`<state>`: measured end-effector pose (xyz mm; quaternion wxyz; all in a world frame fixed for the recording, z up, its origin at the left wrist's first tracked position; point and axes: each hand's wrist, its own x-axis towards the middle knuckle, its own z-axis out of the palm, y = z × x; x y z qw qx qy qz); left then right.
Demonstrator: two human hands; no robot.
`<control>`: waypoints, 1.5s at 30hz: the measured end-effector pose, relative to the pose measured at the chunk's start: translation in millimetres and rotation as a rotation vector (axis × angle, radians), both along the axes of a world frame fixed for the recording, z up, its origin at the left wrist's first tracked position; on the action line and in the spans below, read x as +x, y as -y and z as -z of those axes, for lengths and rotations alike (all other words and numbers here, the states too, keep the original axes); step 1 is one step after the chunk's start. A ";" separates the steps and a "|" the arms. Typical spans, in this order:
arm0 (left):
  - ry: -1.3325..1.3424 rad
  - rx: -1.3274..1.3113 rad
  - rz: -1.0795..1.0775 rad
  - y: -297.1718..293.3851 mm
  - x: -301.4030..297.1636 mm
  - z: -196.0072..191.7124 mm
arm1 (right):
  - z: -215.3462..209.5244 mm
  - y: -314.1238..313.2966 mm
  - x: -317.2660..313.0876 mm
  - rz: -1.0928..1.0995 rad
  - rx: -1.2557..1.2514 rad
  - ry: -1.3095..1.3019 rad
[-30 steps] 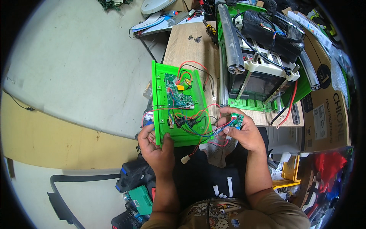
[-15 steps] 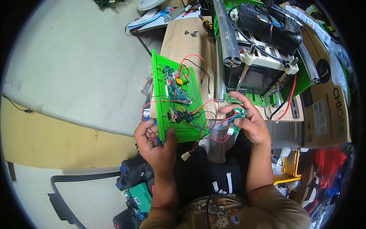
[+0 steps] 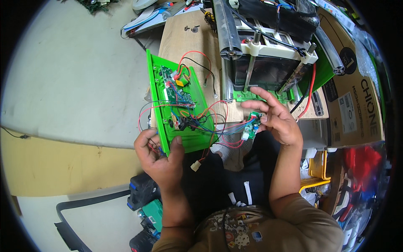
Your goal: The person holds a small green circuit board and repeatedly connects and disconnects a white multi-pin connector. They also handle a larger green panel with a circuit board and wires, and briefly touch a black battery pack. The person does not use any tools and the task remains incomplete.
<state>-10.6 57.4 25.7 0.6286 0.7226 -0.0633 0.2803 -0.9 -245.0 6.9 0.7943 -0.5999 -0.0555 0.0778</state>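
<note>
My left hand (image 3: pixel 158 157) grips the near left corner of a green panel (image 3: pixel 184 146), thumb on the inner face and fingers round the edge. The panel tilts over the table's front left edge. Fixed inside it are a larger circuit board (image 3: pixel 170 92) and a cluster of black connectors (image 3: pixel 181 123). Red, black and blue wires run from there to a small green circuit board (image 3: pixel 251 126). My right hand (image 3: pixel 278 119) pinches this board by its right edge between thumb and fingers, other fingers stretched out. A white plug (image 3: pixel 195 166) dangles below the panel.
Behind my right hand stands a large dark battery-like block (image 3: pixel 268 71) under a white frame (image 3: pixel 277 49), with metal tubes (image 3: pixel 230 42) around it. Small dark parts (image 3: pixel 194 29) lie on the wooden table (image 3: pixel 176 40). A cardboard box (image 3: pixel 354 96) is at the right.
The whole view has shifted, placing the panel and table further left and up. My right thumb has moved off the small board's face to its edge, exposing more of the board.
</note>
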 end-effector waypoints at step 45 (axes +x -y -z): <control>0.024 0.043 0.035 4.3 0.2 -2.8 | -1.6 10.4 -6.5 0.098 -0.075 0.031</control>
